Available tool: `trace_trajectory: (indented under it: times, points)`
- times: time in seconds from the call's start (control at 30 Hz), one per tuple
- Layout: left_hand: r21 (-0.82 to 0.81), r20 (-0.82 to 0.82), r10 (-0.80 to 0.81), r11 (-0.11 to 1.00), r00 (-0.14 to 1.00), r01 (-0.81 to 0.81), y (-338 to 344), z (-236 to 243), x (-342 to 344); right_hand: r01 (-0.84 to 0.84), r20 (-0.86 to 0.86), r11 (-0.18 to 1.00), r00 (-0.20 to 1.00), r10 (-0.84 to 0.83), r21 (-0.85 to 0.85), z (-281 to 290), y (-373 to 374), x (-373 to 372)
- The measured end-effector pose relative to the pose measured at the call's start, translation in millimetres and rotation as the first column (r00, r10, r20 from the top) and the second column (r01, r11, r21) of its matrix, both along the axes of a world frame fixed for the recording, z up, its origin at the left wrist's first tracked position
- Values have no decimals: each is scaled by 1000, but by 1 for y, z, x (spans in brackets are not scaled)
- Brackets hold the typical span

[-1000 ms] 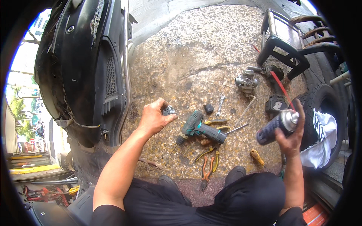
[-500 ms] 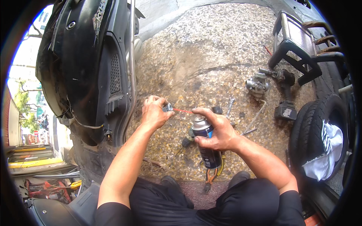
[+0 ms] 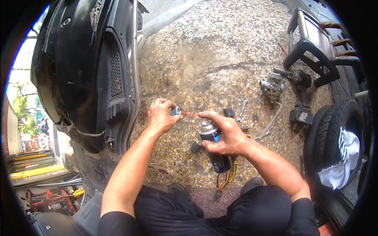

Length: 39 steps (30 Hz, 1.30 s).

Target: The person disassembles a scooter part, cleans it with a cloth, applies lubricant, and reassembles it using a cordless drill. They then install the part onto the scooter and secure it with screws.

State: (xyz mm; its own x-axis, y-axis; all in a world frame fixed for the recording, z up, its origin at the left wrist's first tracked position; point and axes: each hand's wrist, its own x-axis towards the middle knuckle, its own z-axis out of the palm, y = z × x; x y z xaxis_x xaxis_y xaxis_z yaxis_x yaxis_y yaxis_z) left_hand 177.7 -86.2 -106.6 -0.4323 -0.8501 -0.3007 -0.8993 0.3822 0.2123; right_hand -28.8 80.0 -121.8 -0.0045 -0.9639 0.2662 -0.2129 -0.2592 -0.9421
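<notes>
My left hand [image 3: 160, 117] is closed around a small silvery metal part [image 3: 176, 111], most of which its fingers hide. My right hand [image 3: 227, 135] grips a dark blue and black spray can [image 3: 219, 157], tilted slightly, with the index finger on the nozzle at its top. A thin red straw [image 3: 190, 114] runs from the nozzle leftward, its tip at the metal part. Below the can, orange-handled pliers [image 3: 221, 183] lie on the ground. A screwdriver-like tool with a dark handle [image 3: 195, 147] lies left of the can, partly hidden.
A black scooter body [image 3: 78, 70] stands close on the left. To the right lie a carburetor [image 3: 271, 86] with a hose, a cordless impact wrench [image 3: 302, 96] and a wrench [image 3: 242, 110]. Farther right are a stool [image 3: 311, 53] and tires [image 3: 327, 137] with a white cloth [image 3: 341, 161].
My view has shifted slightly, so the surroundings sit a little differently. Both hands keep their holds, and the straw still points at the metal part.
</notes>
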Motion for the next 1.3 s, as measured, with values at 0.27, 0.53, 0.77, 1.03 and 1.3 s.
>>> trace_trajectory:
  times: [0.27, 0.53, 0.77, 1.03, 1.3]
  points:
    - [7, -1, 0, 1000, 1000, 0, 0, 1, 2, -14, -2, 999, 1000, 14, 46, 2, 0, 1]
    - [20, -8, 4, 1000, 1000, -3, -1, 3, 3, -22, -8, 997, 1000, 23, 78, 3, -1, 4]
    - [12, -1, 15, 1000, 1000, -15, -3, 1, 4, 19, -69, 998, 997, -15, 57, 1, -3, 5]
    - [19, 30, 30, 999, 999, -30, -5, -4, 6, -7, -34, 996, 999, 10, 85, -4, -7, 6]
    - [46, 3, 24, 999, 1000, -24, -10, -10, 7, -24, -26, 990, 999, 27, 136, -2, -7, 5]
